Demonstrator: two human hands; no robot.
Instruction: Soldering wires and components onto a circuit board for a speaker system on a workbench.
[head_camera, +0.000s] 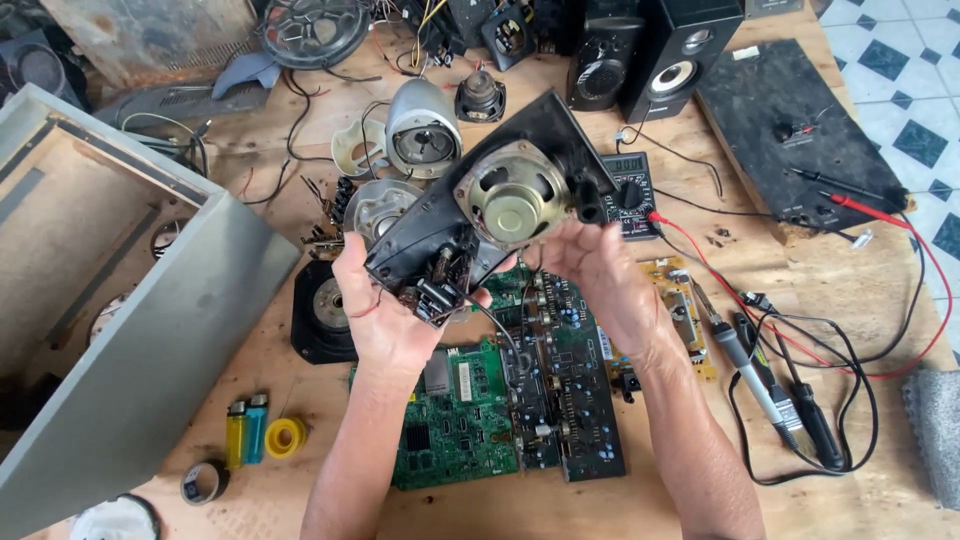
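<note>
Speaker panel (500, 190) held above green circuit board (455, 425), driver back facing up. Left hand (385, 310) clamped on crossover end, right hand (590, 262) gripping opposite edge. Advised: keep level, fingers off loose wiring.

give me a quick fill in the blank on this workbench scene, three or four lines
1. Both hands hold a black speaker panel with a round ____ mounted in it.
2. The circuit board under the left hand is ____ in colour.
3. Beside the two lighters lies a roll of ____ tape.
4. The right hand is in front of a ____ with red leads.

Missing words: speaker; green; yellow; multimeter
</note>
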